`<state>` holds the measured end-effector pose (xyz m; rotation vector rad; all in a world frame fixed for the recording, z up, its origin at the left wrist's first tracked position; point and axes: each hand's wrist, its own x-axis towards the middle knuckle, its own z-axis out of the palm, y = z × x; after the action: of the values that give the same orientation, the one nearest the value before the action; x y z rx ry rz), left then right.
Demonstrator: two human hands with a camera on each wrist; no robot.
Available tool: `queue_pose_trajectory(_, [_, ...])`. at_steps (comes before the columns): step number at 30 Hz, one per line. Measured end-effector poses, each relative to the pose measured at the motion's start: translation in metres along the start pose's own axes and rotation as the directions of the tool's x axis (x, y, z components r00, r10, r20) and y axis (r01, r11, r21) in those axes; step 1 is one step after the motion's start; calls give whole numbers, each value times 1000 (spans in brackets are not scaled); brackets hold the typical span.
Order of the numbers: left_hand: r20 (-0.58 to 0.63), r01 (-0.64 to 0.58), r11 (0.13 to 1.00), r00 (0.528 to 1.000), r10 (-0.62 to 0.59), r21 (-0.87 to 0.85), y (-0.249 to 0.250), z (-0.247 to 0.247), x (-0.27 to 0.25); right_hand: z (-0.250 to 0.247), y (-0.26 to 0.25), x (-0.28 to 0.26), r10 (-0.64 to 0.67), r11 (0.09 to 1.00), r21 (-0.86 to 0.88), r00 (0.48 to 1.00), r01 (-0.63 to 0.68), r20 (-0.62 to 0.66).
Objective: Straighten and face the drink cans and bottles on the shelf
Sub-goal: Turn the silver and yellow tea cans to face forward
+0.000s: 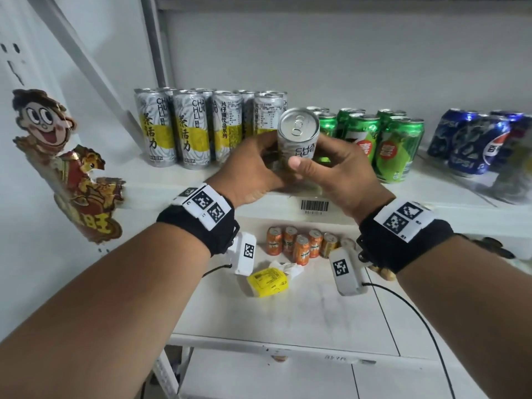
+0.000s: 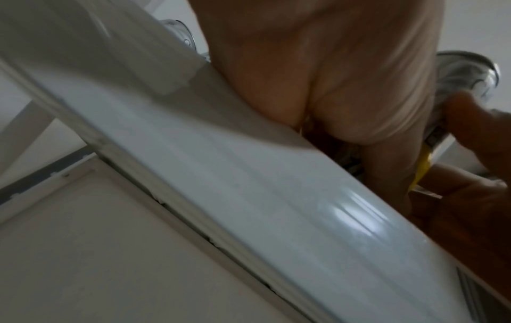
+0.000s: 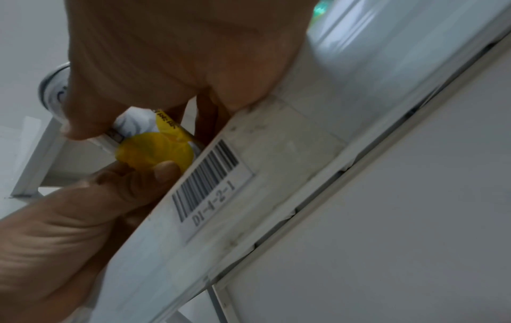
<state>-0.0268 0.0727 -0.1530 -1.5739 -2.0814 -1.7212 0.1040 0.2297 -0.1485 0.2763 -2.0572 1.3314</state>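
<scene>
Cans of tea, silver-and-yellow, stand in a row at the left of the upper shelf (image 1: 161,180), and one more tea can (image 1: 298,139) is held just in front of that row, near the shelf's front lip and above the barcode label (image 1: 314,205). Both hands are on it: the left hand (image 1: 253,171) curls around its left side and lower body, the right hand (image 1: 334,165) wraps the right side with the thumb laid across the front under the printed letters. The can tilts with its top toward the camera, so the pull tab shows, and whether its base touches the shelf is hidden behind the fingers. The step in hand appears to be turning this can so its front faces out, then setting it in line. To do that well, I would keep the grip low and light and roll the can between both palms until the yellow panel with the large characters faces forward like the two leftmost cans. Then stand it fully upright and slide it back beside the row without knocking the green cans (image 1: 397,148) just to its right. The blue cans (image 1: 472,145) further right look jumbled and probably need the same care afterwards.
</scene>
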Motion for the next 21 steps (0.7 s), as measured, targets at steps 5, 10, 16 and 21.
queue_pose_trajectory(5, [48, -68, 997, 997, 66, 41, 0, -3, 1, -4, 3, -3, -28, 998, -63, 1000, 28, -1])
queue_pose_trajectory(10, [80, -90, 995, 993, 86, 45, 6, -1, 2, -5, 2, -2, -13, 978, -206, 999, 5, -37])
queue_pose_trajectory(16, [-3, 1, 992, 1000, -1, -123, -3, -2, 3, -4, 4, -1, 31, 982, -180, 993, -51, -110])
queue_pose_trajectory(21, [-53, -21, 998, 998, 17, -59, -3, 3, 0, -4, 4, 0, 49, 991, -123, 997, -56, -60])
